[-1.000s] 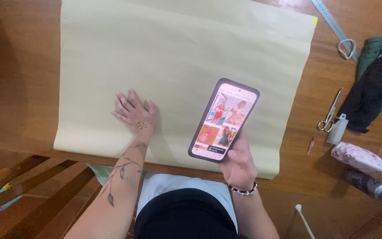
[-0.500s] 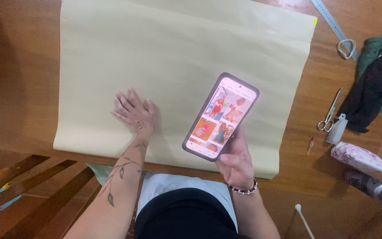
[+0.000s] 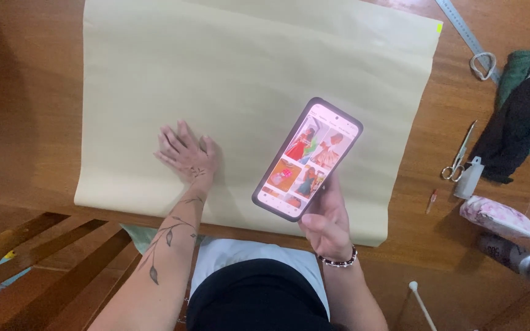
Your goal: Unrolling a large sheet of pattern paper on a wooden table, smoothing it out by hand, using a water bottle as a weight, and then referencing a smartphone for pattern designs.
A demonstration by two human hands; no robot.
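Smartphone has dropped slightly toward six o'clock, right hand fingers gripping it; left hand stays flat, released, on cream paper.

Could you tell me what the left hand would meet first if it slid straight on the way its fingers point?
The left hand lies flat on the cream paper sheet, fingers pointing up and slightly left. That way looks free: only bare paper, then probably the sheet's left edge and the wooden table.
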